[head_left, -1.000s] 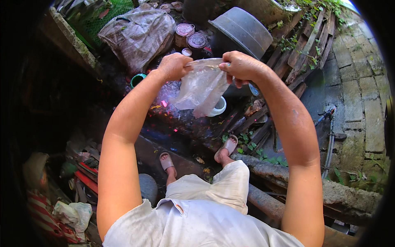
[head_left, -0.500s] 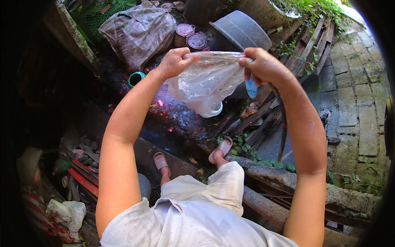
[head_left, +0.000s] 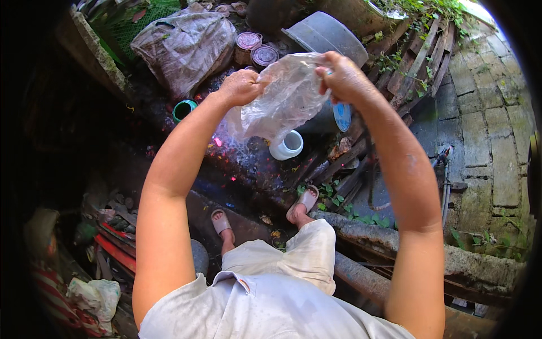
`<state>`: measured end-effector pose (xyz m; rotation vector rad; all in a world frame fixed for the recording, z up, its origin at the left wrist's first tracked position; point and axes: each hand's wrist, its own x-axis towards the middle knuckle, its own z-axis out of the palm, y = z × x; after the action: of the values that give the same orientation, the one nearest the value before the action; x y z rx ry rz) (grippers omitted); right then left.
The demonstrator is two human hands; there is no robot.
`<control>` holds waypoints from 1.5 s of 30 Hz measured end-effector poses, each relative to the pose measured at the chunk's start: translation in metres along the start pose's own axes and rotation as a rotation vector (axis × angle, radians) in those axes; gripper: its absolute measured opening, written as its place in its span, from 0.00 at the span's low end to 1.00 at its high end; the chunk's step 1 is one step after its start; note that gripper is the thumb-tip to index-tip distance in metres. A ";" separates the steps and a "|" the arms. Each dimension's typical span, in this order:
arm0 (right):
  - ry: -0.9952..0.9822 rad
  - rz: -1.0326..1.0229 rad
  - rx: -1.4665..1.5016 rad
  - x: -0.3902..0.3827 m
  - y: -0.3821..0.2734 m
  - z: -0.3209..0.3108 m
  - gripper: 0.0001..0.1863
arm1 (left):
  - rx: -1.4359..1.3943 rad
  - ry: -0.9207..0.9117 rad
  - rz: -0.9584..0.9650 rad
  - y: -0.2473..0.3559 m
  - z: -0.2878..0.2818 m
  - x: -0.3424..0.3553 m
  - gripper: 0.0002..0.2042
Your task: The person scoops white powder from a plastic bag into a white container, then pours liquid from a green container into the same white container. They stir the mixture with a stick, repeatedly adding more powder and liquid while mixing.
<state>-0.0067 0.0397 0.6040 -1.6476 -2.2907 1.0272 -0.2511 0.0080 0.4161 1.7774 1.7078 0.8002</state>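
A clear, crumpled plastic bag [head_left: 285,93] hangs stretched between my hands, its lower part sagging over wet, litter-strewn ground. My left hand [head_left: 240,87] is closed on its left side. The fingers of my right hand [head_left: 341,79] grip the upper right edge. Below the bag stands an open white plastic container [head_left: 282,151]; an open green container [head_left: 184,111] lies left of my left hand. A flat blue object [head_left: 342,117] is visible under my right hand. Two round tins [head_left: 263,55] with stained lids sit just beyond the bag.
A bulky dirty sack [head_left: 180,51] lies at the upper left and a grey tub [head_left: 333,34] at the back. Wooden planks [head_left: 420,62] are piled beside paving [head_left: 483,141] on the right. A concrete ledge [head_left: 355,229] runs near my sandalled feet. Mixed scrap [head_left: 113,246] fills the lower left.
The bag was raised and spread wider, then my right hand moved up and back leftward. The bag's bottom has lifted, uncovering more of the white container.
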 end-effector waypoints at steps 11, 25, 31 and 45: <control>-0.172 0.153 0.051 -0.036 0.067 0.072 0.10 | -0.128 -0.372 -0.068 -0.008 0.030 0.023 0.21; -0.051 -0.087 0.000 -0.113 0.101 0.042 0.08 | -0.157 -0.266 -0.142 -0.045 0.052 0.057 0.19; 0.028 -0.148 0.012 -0.123 0.098 0.012 0.07 | -0.366 -0.380 -0.149 -0.010 0.039 0.067 0.18; 0.039 -0.254 -0.104 -0.148 0.068 0.002 0.05 | -0.413 -0.475 -0.047 0.063 -0.028 0.072 0.18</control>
<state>0.1035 -0.0801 0.6021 -1.3490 -2.4835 0.8264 -0.2282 0.0765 0.4850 1.4859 1.1711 0.5947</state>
